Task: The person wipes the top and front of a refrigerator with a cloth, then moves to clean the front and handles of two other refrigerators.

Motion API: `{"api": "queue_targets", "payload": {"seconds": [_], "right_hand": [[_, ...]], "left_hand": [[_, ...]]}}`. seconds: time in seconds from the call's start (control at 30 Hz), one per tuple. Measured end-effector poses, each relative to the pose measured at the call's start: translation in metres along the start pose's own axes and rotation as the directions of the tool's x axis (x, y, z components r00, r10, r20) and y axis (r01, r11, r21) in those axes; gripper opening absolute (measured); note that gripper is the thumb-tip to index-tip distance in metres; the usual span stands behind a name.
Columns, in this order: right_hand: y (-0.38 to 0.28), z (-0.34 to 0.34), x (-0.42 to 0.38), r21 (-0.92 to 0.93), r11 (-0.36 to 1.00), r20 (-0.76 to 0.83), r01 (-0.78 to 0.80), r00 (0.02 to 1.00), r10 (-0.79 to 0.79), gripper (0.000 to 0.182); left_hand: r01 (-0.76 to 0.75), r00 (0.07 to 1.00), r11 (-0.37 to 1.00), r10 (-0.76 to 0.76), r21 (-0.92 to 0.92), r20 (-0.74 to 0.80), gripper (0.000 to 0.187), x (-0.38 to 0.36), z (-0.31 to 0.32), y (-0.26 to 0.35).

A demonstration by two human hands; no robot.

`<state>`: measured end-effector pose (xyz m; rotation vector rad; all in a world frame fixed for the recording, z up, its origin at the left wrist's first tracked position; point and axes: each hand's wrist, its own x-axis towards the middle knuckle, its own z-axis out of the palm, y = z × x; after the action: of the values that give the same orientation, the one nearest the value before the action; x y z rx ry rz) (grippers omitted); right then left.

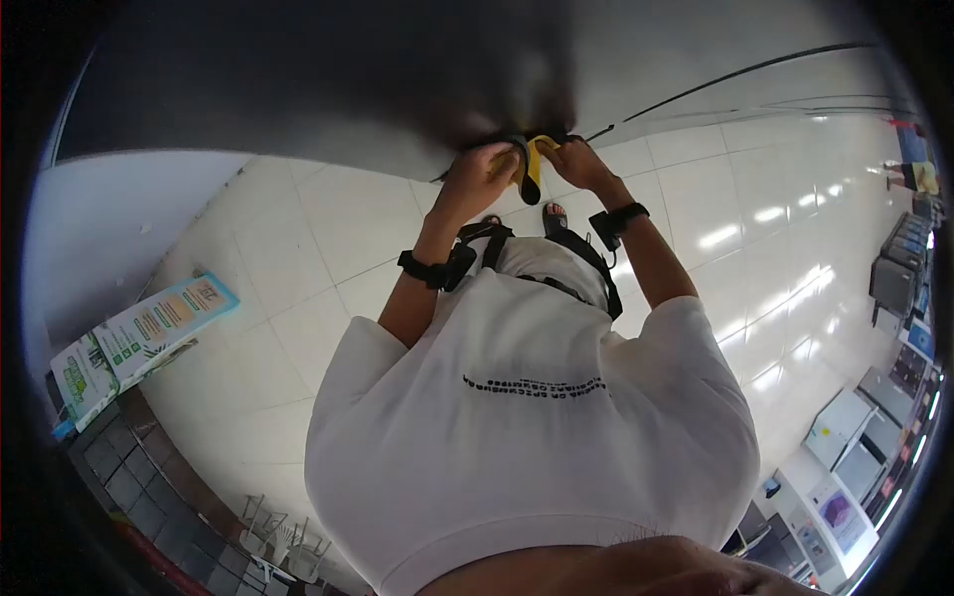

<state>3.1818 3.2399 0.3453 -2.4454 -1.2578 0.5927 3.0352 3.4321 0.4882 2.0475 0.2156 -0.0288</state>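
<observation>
A yellow and dark grey cloth [530, 179] hangs in a fold between my two hands, close against a dark, glossy panel [328, 79]. My left hand [485, 177] is closed on one side of the cloth, with its fingers curled. On the other side, my right hand [576, 164] pinches the yellow part. Both hands are near the panel's lower edge, and their dim reflections show in its surface. Black bands with small boxes are strapped round both wrists.
Pale floor tiles [348, 233] surround my feet. To the left stand a white wall [119, 219] and a printed display board [149, 338]. White chairs [283, 541] are at the lower left. Appliances [850, 427] line the right side, where another person [919, 177] stands far off.
</observation>
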Motion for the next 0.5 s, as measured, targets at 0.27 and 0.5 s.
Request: {"api": "queue_targets", "payload": {"seconds": [0.27, 0.5], "right_hand": [[0.006, -0.012, -0.001, 0.006, 0.999, 0.022, 0.038, 0.999, -0.038, 0.044], [0.019, 0.001, 0.004, 0.060, 0.998, 0.086, -0.032, 0.996, 0.027, 0.046]], "left_hand": [[-0.015, 0.992, 0.998, 0.006, 0.068, 0.129, 0.041, 0.027, 0.028, -0.006], [0.033, 0.993, 0.999, -0.034, 0.011, 0.111, 0.034, 0.038, 0.053, -0.026]]}}
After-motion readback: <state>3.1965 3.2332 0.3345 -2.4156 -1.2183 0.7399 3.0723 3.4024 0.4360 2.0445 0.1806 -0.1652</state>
